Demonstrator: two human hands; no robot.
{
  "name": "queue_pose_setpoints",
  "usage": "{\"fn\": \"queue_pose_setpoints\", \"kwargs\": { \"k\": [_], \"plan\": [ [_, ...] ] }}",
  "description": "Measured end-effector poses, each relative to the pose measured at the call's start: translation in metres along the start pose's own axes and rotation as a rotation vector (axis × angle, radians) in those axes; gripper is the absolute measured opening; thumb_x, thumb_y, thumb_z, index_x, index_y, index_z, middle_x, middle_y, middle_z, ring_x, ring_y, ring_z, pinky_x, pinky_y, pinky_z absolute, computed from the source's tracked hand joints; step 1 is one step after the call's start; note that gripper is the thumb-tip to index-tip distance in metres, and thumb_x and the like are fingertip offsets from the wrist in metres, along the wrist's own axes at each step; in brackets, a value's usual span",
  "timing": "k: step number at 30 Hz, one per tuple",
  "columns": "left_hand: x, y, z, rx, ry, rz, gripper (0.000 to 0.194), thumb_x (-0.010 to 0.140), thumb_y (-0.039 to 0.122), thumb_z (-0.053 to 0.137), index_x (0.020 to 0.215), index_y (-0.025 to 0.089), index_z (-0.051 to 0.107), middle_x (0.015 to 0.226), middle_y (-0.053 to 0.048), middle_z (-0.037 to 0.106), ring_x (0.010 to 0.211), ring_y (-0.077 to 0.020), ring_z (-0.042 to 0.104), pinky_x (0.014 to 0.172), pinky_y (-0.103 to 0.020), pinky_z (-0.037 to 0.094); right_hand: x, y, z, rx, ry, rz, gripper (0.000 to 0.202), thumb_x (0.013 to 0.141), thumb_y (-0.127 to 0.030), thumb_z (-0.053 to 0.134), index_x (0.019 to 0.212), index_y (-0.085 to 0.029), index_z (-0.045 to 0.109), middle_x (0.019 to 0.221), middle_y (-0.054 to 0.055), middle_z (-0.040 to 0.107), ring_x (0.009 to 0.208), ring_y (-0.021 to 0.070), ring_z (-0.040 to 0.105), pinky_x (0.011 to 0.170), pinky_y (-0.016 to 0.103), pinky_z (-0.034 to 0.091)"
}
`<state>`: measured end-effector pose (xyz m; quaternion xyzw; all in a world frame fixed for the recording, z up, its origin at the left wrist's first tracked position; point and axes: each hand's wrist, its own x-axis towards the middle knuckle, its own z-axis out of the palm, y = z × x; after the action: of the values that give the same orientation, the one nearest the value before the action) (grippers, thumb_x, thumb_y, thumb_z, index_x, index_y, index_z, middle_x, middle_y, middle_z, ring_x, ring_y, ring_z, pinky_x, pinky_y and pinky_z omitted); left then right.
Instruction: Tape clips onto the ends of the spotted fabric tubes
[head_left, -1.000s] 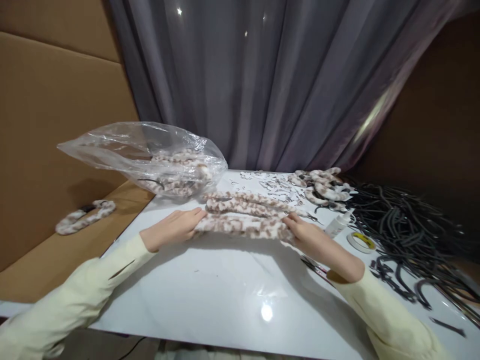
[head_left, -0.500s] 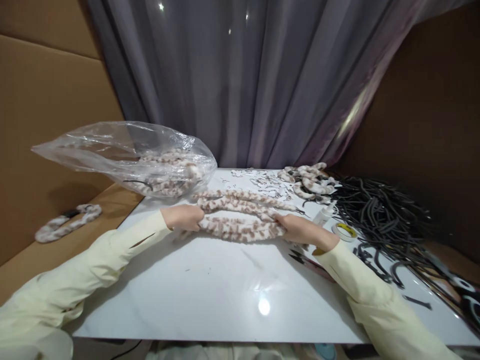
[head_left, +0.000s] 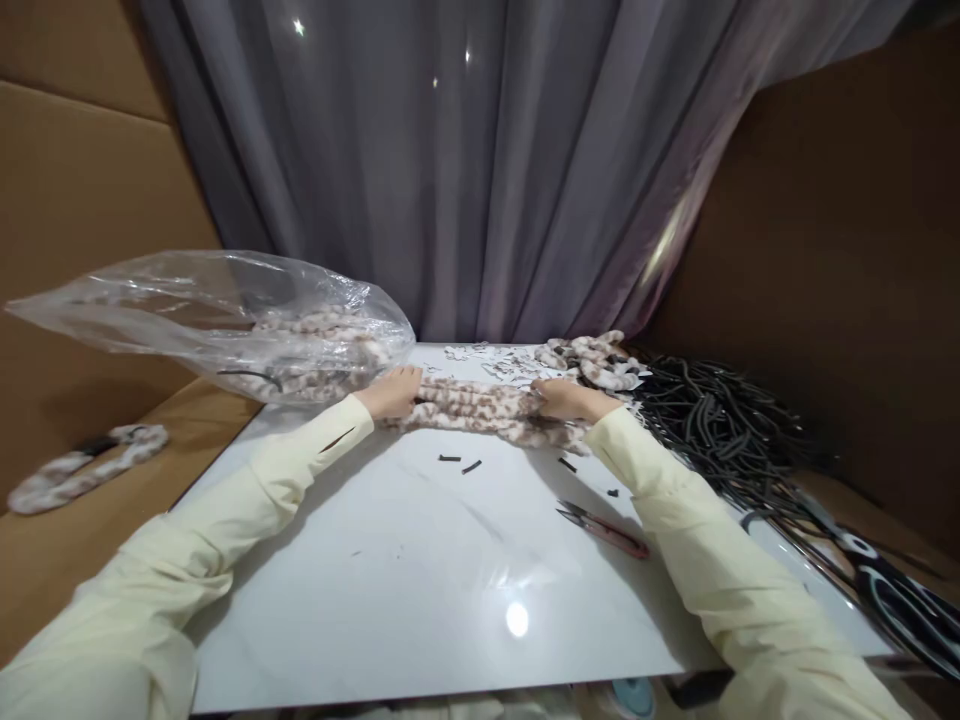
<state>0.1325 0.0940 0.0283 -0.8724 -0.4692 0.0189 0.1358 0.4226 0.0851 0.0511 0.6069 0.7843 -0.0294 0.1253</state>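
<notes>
Several long, fluffy white-and-brown spotted plush tubes (head_left: 487, 405) lie side by side across the far half of the table. At their left end my left hand (head_left: 395, 392) is closed, its fingers curled around the plush. My right hand (head_left: 562, 397) grips the same bundle nearer its right end, palm down. Just in front of the bundle lie small black scraps (head_left: 471, 467). Red-handled thread snips (head_left: 604, 528) rest on the table below my right forearm.
A clear plastic bag (head_left: 315, 290) holding more plush stands at the back left. Finished-looking plush rings (head_left: 592, 358) and a heap of black cords (head_left: 720, 420) are at the back right. Black-handled scissors (head_left: 900, 590) lie at the right edge. Another plush ring (head_left: 90, 468) sits far left on cardboard.
Both hands have moved away from me with the plush tubes, which now lie closer together. Black scraps and the whole snips have come into sight. The tape roll is now out of sight.
</notes>
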Motion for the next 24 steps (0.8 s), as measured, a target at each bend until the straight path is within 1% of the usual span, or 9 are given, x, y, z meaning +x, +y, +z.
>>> {"fn": "queue_pose_setpoints", "kwargs": {
  "k": [3, 7, 9, 11, 15, 18, 20, 22, 24],
  "plan": [
    [-0.007, 0.013, 0.007, -0.053, 0.055, 0.089, 0.044, 0.083, 0.021, 0.043, 0.124, 0.005, 0.041, 0.127, -0.02, 0.05, 0.117, -0.026, 0.047, 0.096, -0.035, 0.039, -0.004, 0.003, 0.002, 0.009, -0.013, -0.045, 0.029, 0.09, -0.031, 0.052, 0.115, -0.016, 0.053, 0.115, 0.008, 0.056, 0.096, 0.019, 0.058, 0.081, 0.039, 0.05],
    [-0.018, 0.029, 0.011, -0.085, 0.116, 0.187, 0.051, 0.089, 0.036, 0.039, 0.133, 0.01, 0.034, 0.145, -0.016, 0.03, 0.133, -0.0263, 0.026, 0.109, -0.038, 0.022, -0.018, 0.023, -0.007, 0.024, -0.007, -0.091, 0.025, 0.09, -0.028, 0.051, 0.111, -0.016, 0.056, 0.111, 0.007, 0.058, 0.094, 0.0179, 0.059, 0.081, 0.038, 0.05],
    [-0.019, 0.033, 0.016, -0.088, 0.137, 0.199, 0.051, 0.088, 0.034, 0.04, 0.134, 0.012, 0.034, 0.147, -0.015, 0.027, 0.134, -0.0282, 0.023, 0.109, -0.041, 0.018, -0.025, 0.033, -0.008, 0.024, 0.002, -0.081, 0.024, 0.09, -0.028, 0.051, 0.111, -0.016, 0.056, 0.11, 0.007, 0.059, 0.094, 0.0177, 0.059, 0.081, 0.037, 0.05],
    [-0.015, 0.036, 0.023, -0.089, 0.154, 0.19, 0.053, 0.086, 0.027, 0.039, 0.136, 0.01, 0.031, 0.148, -0.018, 0.024, 0.135, -0.0308, 0.021, 0.108, -0.046, 0.017, -0.029, 0.04, -0.003, 0.027, 0.005, -0.071, 0.026, 0.09, -0.029, 0.052, 0.111, -0.016, 0.055, 0.112, 0.008, 0.058, 0.094, 0.0181, 0.059, 0.081, 0.038, 0.05],
    [0.002, 0.038, 0.028, -0.096, 0.165, 0.206, 0.066, 0.077, 0.02, 0.041, 0.138, 0.003, 0.022, 0.147, -0.025, 0.018, 0.135, -0.0343, 0.016, 0.105, -0.051, 0.017, -0.036, 0.04, 0.012, 0.069, -0.026, -0.146, 0.025, 0.089, -0.029, 0.052, 0.11, -0.015, 0.056, 0.111, 0.007, 0.058, 0.093, 0.018, 0.059, 0.079, 0.037, 0.051],
    [0.02, 0.045, 0.022, -0.106, 0.155, 0.265, 0.073, 0.072, 0.025, 0.046, 0.136, 0.0, 0.021, 0.145, -0.027, 0.022, 0.134, -0.0345, 0.019, 0.105, -0.05, 0.017, -0.036, 0.036, 0.01, 0.096, -0.027, -0.207, 0.022, 0.089, -0.027, 0.052, 0.107, -0.015, 0.058, 0.11, 0.007, 0.059, 0.093, 0.0177, 0.059, 0.08, 0.036, 0.051],
    [0.034, 0.055, 0.016, -0.113, 0.153, 0.296, 0.075, 0.071, 0.029, 0.049, 0.134, 0.001, 0.022, 0.141, -0.026, 0.03, 0.13, -0.034, 0.027, 0.104, -0.049, 0.021, -0.033, 0.035, 0.001, 0.092, -0.002, -0.195, 0.023, 0.089, -0.027, 0.053, 0.108, -0.014, 0.058, 0.111, 0.007, 0.059, 0.095, 0.0182, 0.059, 0.081, 0.037, 0.05],
    [0.044, 0.067, 0.011, -0.11, 0.157, 0.336, 0.064, 0.072, 0.027, 0.05, 0.13, 0.006, 0.031, 0.131, -0.02, 0.044, 0.12, -0.0299, 0.04, 0.1, -0.044, 0.028, -0.027, 0.035, -0.008, 0.078, 0.013, -0.151, 0.025, 0.089, -0.029, 0.052, 0.11, -0.015, 0.057, 0.114, 0.008, 0.057, 0.097, 0.019, 0.058, 0.082, 0.038, 0.05],
    [0.049, 0.079, 0.009, -0.088, 0.163, 0.393, 0.046, 0.073, 0.02, 0.05, 0.118, 0.01, 0.044, 0.117, -0.015, 0.054, 0.107, -0.0266, 0.049, 0.092, -0.037, 0.035, -0.019, 0.034, -0.011, 0.058, -0.004, -0.092, 0.028, 0.089, -0.03, 0.052, 0.113, -0.016, 0.055, 0.116, 0.008, 0.056, 0.097, 0.0195, 0.058, 0.082, 0.039, 0.05]
  ]
}}
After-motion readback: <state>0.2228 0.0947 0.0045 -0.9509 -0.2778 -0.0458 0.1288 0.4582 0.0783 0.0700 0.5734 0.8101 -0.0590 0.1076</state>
